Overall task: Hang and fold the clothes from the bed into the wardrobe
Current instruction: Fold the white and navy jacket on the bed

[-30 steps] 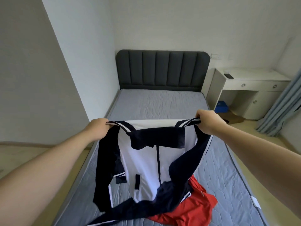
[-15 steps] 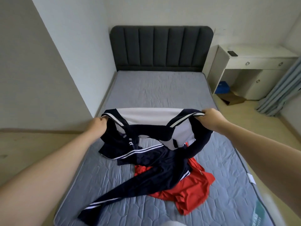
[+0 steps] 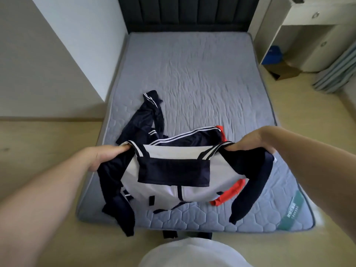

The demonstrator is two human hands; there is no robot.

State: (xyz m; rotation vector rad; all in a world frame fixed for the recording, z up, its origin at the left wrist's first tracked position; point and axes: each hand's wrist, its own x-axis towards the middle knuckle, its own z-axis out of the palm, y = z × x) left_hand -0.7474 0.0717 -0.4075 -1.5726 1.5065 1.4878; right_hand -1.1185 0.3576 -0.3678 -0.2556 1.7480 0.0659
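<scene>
A navy and white jacket [image 3: 192, 191] with striped trim hangs low over the foot of the grey mattress [image 3: 202, 74]. My left hand [image 3: 104, 155] grips its left shoulder and my right hand [image 3: 250, 141] grips its right shoulder, stretching the collar between them. Its dark sleeves dangle on both sides. Behind it on the bed lies a navy garment with white stripes [image 3: 146, 116]. A red garment [image 3: 229, 193] lies mostly hidden under the jacket, showing at the right.
A dark padded headboard [image 3: 183, 14] stands at the far end. A white wall corner [image 3: 77, 45] juts in at the left. At the right are a white desk [image 3: 312, 22], a cardboard box [image 3: 285, 71] and grey curtains [image 3: 339, 72]. Pale wood floor surrounds the bed.
Both hands have lowered and pulled the jacket toward the foot of the bed. The navy striped garment has dropped out and now lies on the mattress. The view has tilted downward.
</scene>
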